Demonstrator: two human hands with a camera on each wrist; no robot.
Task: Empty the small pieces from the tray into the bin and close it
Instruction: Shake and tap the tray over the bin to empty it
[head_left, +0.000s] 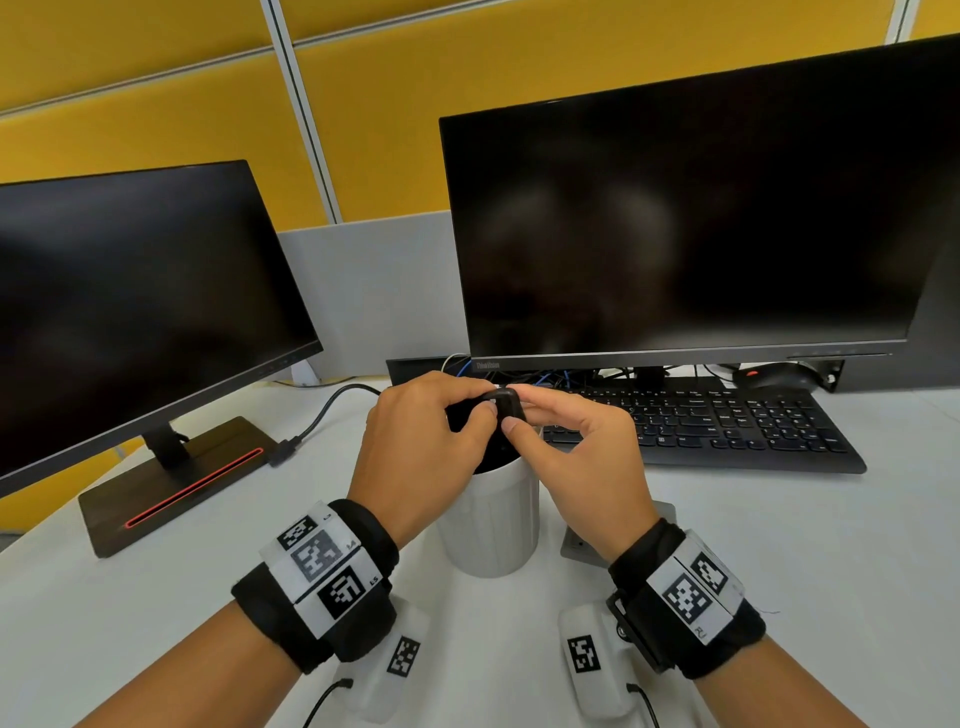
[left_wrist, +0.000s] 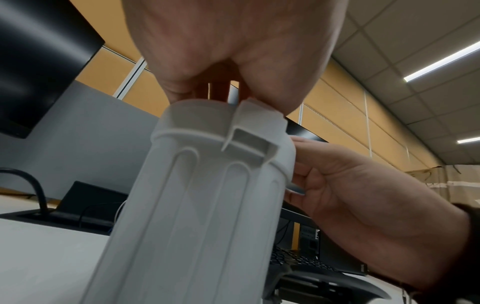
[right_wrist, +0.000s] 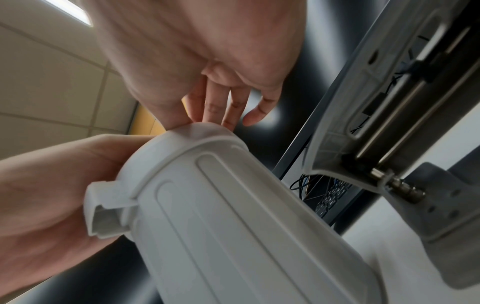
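Both hands pinch a black tray (head_left: 506, 402) tipped over the white bin (head_left: 491, 519) at centre worktop (head_left: 779, 545): left hand (head_left: 421, 431) at 9 o'clock, right hand (head_left: 576, 441) at 3, likely steadying the pour.

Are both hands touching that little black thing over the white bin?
Touching. In the head view, left hand and right hand pinch the black piece from either side above the bin.

Even, bright overhead light comes from long ceiling strip lamps (left_wrist: 441, 61), casting only soft shadows on the pale grey bench (head_left: 779, 545). The two dark monitor screens (head_left: 675, 223) show faint, hazy reflections. Wide-angle distortion bows straight edges, and both wrist views are smeared with blur, the palms up close out of focus.
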